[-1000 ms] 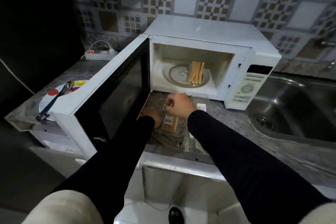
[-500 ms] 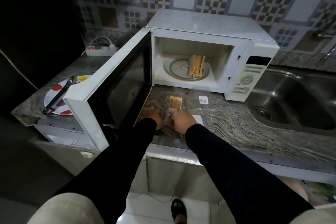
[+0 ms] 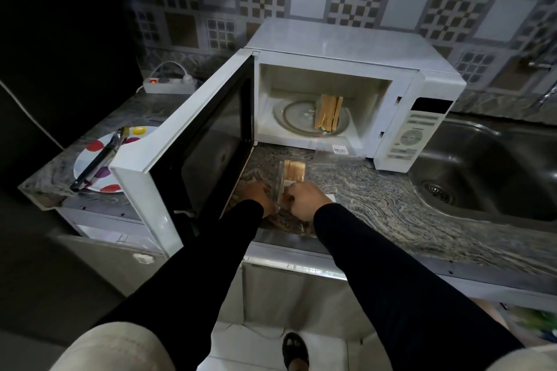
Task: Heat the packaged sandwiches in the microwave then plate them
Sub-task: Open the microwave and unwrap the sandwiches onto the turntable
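The white microwave point(image 3: 346, 48) stands on the counter with its door point(image 3: 187, 144) swung open to the left. One unwrapped sandwich point(image 3: 328, 111) stands on the glass turntable point(image 3: 289, 114) inside. A second sandwich in clear packaging point(image 3: 292, 173) lies on the counter in front of the microwave. My left hand point(image 3: 256, 194) grips the near left edge of the packaging. My right hand point(image 3: 304, 197) pinches its near right edge. An empty clear wrapper with a label point(image 3: 337, 153) lies just beyond.
A spotted plate point(image 3: 90, 156) with black tongs point(image 3: 99, 159) across it sits on the counter left of the open door. A power strip point(image 3: 168, 84) lies at the back left. A steel sink point(image 3: 488, 172) takes up the right side.
My right hand dropped from the far end of the package to its near end, beside my left hand. The camera view pulled back and tilted slightly.
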### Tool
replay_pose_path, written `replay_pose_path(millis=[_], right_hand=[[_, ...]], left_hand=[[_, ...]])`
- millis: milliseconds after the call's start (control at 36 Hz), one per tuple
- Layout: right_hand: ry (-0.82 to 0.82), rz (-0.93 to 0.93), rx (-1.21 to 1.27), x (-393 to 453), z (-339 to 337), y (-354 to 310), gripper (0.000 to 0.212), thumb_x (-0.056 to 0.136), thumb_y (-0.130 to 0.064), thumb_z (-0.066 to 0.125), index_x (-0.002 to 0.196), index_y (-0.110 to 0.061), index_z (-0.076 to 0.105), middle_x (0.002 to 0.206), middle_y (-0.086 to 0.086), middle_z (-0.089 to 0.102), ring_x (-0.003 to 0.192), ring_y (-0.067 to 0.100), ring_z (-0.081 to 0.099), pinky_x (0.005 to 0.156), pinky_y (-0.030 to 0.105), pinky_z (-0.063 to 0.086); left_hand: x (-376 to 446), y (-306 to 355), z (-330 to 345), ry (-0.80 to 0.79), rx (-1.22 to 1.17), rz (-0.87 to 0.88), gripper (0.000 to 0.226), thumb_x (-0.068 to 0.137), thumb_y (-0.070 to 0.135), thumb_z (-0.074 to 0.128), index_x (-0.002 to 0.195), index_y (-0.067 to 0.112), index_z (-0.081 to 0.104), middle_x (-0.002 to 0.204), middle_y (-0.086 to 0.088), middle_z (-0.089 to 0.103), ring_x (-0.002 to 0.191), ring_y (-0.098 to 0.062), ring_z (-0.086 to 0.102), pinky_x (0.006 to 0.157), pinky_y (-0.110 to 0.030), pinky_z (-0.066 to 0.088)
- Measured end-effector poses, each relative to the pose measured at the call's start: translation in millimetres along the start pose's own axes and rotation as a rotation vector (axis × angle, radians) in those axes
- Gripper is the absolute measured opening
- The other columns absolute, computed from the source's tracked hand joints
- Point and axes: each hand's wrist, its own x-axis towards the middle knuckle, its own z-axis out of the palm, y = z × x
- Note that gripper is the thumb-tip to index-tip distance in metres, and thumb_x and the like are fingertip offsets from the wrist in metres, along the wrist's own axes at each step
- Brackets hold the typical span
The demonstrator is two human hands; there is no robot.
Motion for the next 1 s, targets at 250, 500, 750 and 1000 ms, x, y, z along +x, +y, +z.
replay_pose_path(millis=[250, 500, 750, 1000], right_hand=[[-0.016, 0.025, 0.014, -8, -10, 4, 0.021, 0.09, -0.003, 0.05, 0.104, -0.008, 0.066, 0.108, 0.012, 0.062, 0.104, 0.028, 0.058, 0.076, 0.023, 0.041], [0.087, -0.079, 0.093, -9, -42, -2, 0.016, 0.095, -0.01, 0.05, 0.081, -0.016, 0.058, 0.096, 0.006, 0.058, 0.09, 0.023, 0.054, 0.08, 0.034, 0.046], [0.651, 0.045, 0.348, -18, -35, -6, 0.016, 0.101, -0.02, 0.038, 0.1, -0.01, 0.051, 0.096, 0.002, 0.05, 0.086, 0.015, 0.047, 0.075, 0.027, 0.04], [0.475, 0.533, 0.697, -5, -5, -11, 0.032, 0.092, -0.014, 0.054, 0.12, 0.002, 0.055, 0.114, 0.017, 0.063, 0.104, 0.03, 0.062, 0.081, 0.029, 0.049]], left_hand=[[0, 14, -2, -0.018, -0.028, -0.039, 0.057, 0.073, 0.034, 0.08, 0.124, 0.015, 0.062, 0.131, -0.006, 0.06, 0.122, -0.023, 0.055, 0.097, -0.025, 0.043], [-7, 9, 3, 0.008, -0.084, -0.036, 0.079, 0.071, 0.038, 0.08, 0.137, 0.009, 0.047, 0.137, -0.009, 0.053, 0.126, -0.026, 0.052, 0.101, -0.029, 0.042], [-15, 38, -32, 0.343, -0.342, 0.155, 0.05, 0.087, 0.012, 0.061, 0.135, 0.014, 0.048, 0.132, -0.015, 0.05, 0.12, -0.027, 0.052, 0.095, -0.024, 0.038], [-12, 43, -42, 0.441, -0.324, 0.277, 0.019, 0.088, 0.007, 0.059, 0.104, 0.009, 0.069, 0.11, -0.013, 0.062, 0.102, -0.028, 0.059, 0.086, -0.026, 0.046]])
